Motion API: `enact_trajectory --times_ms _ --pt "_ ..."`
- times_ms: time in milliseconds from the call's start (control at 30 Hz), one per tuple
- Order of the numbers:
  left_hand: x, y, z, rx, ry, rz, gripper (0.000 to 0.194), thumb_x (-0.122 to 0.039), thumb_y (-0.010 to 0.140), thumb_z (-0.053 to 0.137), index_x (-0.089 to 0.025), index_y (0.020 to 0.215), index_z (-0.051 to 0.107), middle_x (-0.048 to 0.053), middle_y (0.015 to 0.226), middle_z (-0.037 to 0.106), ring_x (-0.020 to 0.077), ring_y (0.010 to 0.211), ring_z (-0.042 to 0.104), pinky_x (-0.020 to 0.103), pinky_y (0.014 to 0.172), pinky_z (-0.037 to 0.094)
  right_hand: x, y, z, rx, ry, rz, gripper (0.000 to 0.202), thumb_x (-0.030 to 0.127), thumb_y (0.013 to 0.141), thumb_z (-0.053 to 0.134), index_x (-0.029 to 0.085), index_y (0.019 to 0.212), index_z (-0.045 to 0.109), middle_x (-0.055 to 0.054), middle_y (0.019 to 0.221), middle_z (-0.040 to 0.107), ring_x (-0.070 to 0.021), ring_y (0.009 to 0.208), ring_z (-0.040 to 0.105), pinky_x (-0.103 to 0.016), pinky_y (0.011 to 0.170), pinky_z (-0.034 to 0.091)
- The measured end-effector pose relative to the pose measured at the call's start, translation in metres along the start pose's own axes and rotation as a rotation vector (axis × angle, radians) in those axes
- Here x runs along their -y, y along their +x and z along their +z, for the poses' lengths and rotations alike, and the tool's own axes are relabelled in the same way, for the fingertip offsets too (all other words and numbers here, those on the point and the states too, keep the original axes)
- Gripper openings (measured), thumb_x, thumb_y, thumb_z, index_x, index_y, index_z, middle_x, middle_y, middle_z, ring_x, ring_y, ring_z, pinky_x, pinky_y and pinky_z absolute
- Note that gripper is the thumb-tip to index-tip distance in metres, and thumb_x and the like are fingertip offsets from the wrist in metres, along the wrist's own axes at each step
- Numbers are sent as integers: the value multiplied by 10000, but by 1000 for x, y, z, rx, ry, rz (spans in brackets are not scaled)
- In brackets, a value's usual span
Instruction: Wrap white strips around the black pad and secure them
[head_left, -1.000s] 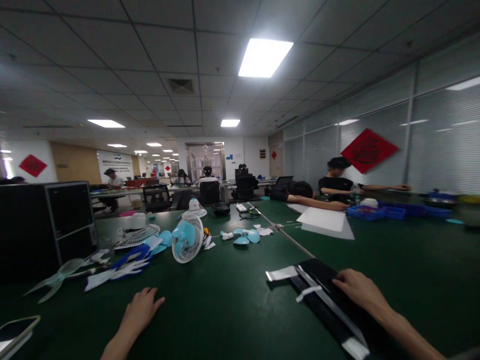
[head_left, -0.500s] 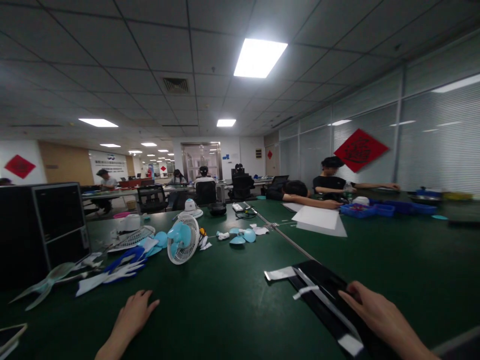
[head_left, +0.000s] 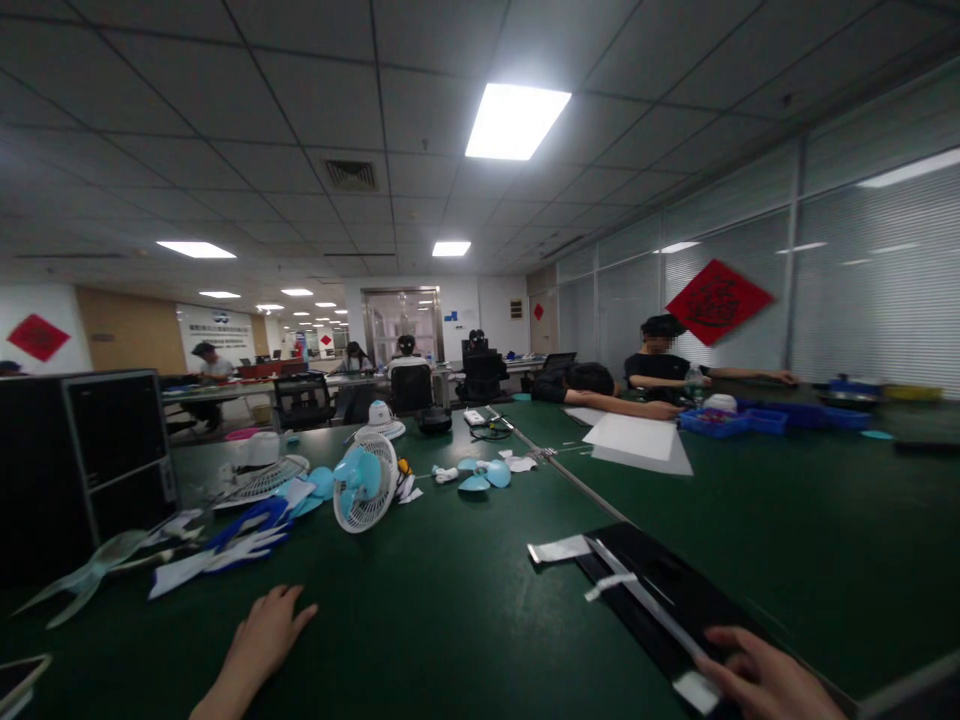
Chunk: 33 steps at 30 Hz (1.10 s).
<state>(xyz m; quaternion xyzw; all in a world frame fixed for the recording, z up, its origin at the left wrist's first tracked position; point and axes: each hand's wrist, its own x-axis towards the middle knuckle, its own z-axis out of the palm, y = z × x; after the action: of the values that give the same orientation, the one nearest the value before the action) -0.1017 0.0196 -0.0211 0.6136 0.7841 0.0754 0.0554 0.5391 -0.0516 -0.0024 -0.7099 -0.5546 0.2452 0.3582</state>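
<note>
My left hand (head_left: 271, 632) lies palm down on the green tabletop, fingers stretched and holding nothing. In front of my right hand (head_left: 761, 668) is a flat black piece (head_left: 675, 570) with whitish tape-like patches (head_left: 559, 549). A long silvery strip (head_left: 660, 612) runs along it. The thumb and forefinger of my right hand close on the near end of this strip; the other fingers are curled and partly hidden at the bottom edge.
A fan head (head_left: 365, 483) with blue blades, a loose blue fan blade (head_left: 474, 483) and blue-and-white gloves (head_left: 225, 550) lie ahead. A black computer case (head_left: 37, 470) stands left. White sheets (head_left: 634, 437) and blue trays (head_left: 712, 422) lie beyond, near a person resting on the table.
My right hand has moved down toward me, from the black piece's right edge to the near end of the silvery strip. My left hand stays in place.
</note>
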Motion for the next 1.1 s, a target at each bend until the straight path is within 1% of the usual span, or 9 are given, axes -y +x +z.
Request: enact_trajectory --times_ms 267,400,467,533,667,767,900,1000,1100 --pt "-8 -5 -5 4 -3 -27 610 -466 865 373 -128 1359 491 149 1442 476 309 1308 459 455 997 454 3 -1 1 25 150 54 643 616 516 548 180 982 629 -53 612 639 -200 460 550 -290 393 381" --pt "-8 -6 -6 -4 -10 -21 623 -472 856 370 -119 1354 492 163 1433 482 320 1305 460 479 995 451 8 3 1 129 199 21 568 630 567 558 187 904 673 -36 590 620 -176 448 529 -279 409 393" --pt "-6 -5 -5 -6 -26 -22 627 -483 846 376 -128 1348 499 159 1432 485 318 1311 455 479 996 450 19 3 -2 165 178 -15 548 636 612 537 186 887 684 -59 674 669 -185 490 563 -276 418 401" --pt "-5 -4 -4 6 -38 -28 637 -494 841 379 -133 1352 495 158 1443 473 314 1320 446 474 1001 447 37 3 -9 141 143 -72 546 633 661 499 186 909 691 -86 802 712 -213 573 616 -285 450 433" --pt "-4 -3 -4 4 -23 -29 629 -495 847 373 -141 1352 497 147 1445 471 305 1314 455 453 997 454 86 9 -21 -31 85 -252 492 558 749 452 181 958 690 -113 965 730 -280 828 669 -328 665 520" --pt "-4 -3 -3 -18 -20 -30 614 -503 839 394 -156 1330 519 141 1429 491 314 1308 461 458 984 464 119 32 -21 -199 -35 -345 453 488 804 427 169 1005 677 -113 954 730 -278 837 662 -326 700 497" --pt "-3 -2 0 -47 -25 -27 612 -511 830 403 -161 1315 528 146 1427 494 325 1314 454 475 978 466 145 85 0 -334 -330 -484 354 322 873 395 149 1032 661 -115 943 714 -240 823 653 -304 732 455" --pt "-2 -1 1 -41 -13 -26 616 -499 842 386 -151 1334 513 145 1435 485 312 1324 444 464 989 461 153 121 26 -249 -600 -481 303 214 890 390 115 978 663 -172 1021 687 -249 879 651 -314 765 443" --pt "-2 0 -1 -1 -9 -18 631 -500 857 365 -135 1355 494 147 1447 470 301 1325 444 447 996 460 156 140 52 -146 -665 -430 253 215 892 451 100 940 672 -191 919 692 -258 808 666 -321 714 450"
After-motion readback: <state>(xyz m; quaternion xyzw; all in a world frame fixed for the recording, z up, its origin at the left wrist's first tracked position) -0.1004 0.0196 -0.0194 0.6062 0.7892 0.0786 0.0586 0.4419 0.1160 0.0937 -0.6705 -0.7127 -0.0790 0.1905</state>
